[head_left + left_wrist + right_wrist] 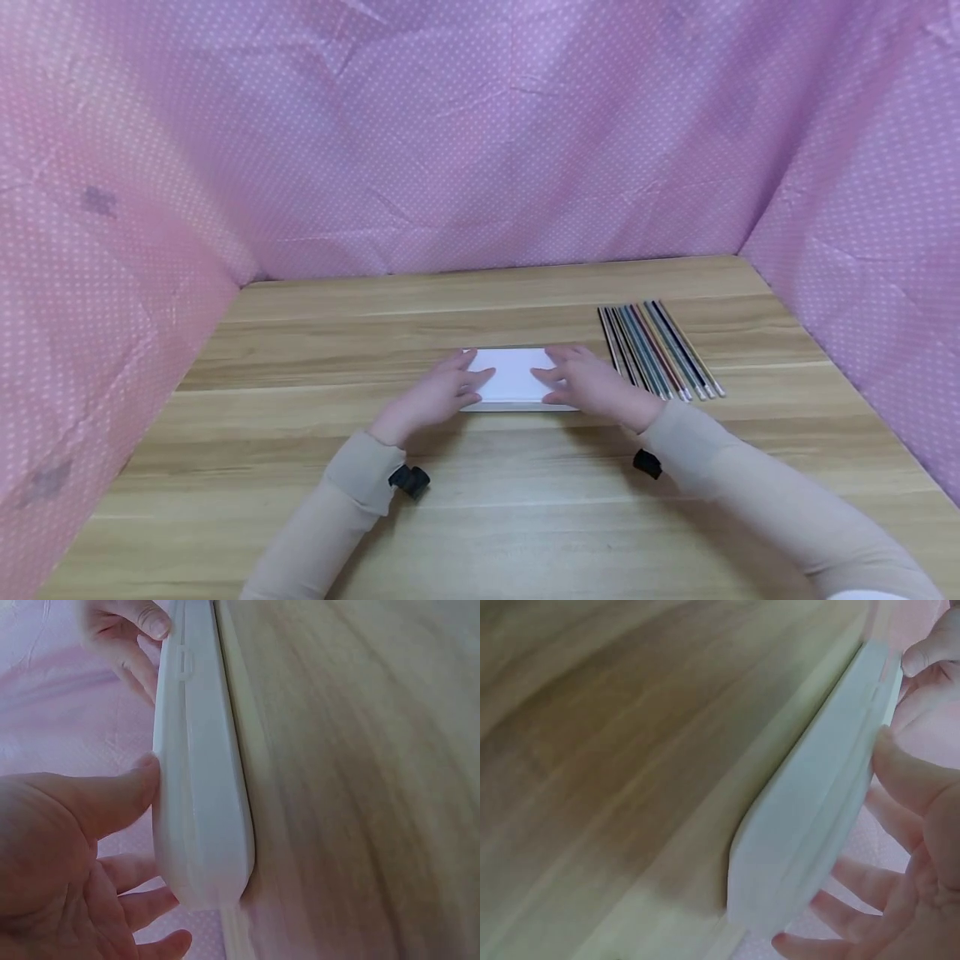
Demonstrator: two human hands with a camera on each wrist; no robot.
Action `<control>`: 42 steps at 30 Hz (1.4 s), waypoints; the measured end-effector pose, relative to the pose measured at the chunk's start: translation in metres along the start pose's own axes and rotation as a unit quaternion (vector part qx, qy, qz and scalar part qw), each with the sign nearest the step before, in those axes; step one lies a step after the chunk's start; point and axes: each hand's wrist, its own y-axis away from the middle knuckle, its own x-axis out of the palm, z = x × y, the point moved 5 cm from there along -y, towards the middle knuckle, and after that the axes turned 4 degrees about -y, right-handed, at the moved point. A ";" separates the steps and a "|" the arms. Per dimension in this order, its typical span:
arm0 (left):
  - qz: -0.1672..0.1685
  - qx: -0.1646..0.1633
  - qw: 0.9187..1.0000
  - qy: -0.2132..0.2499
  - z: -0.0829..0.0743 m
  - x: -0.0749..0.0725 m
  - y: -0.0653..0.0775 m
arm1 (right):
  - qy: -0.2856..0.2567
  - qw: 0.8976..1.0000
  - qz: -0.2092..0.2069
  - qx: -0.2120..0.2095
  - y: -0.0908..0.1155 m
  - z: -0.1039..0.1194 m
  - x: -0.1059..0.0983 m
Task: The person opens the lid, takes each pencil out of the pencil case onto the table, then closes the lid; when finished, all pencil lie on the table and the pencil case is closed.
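Observation:
A flat white plastic case (512,375) with rounded ends lies on the table in the head view, lid down. A small latch (184,663) shows on its long front side in the left wrist view. My left hand (435,393) rests on the case's left end, fingers spread, the thumb at the lid's front edge. At the right end my right hand (596,385) touches the lid the same way, its thumb (907,769) against the near edge. The inside of the case is hidden.
Several thin pencils (654,350) in various colours lie side by side just right of the case, partly behind the right hand. Pink dotted cloth (510,142) hangs around the back and sides of the wooden table (510,517).

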 end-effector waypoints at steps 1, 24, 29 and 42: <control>-0.001 -0.001 1.000 -0.003 0.000 0.000 -0.001 | 0.006 1.000 0.000 -0.002 0.000 0.000 0.000; -0.013 -0.010 0.999 -0.044 -0.003 0.001 -0.002 | 0.032 0.999 -0.013 -0.007 0.002 -0.002 0.008; -0.019 -0.009 0.999 -0.028 -0.002 -0.001 -0.003 | -0.006 1.000 -0.017 -0.015 0.002 -0.004 0.004; -0.203 -0.068 0.977 -0.014 0.011 -0.032 0.012 | -0.025 0.983 -0.184 0.003 0.009 -0.004 -0.034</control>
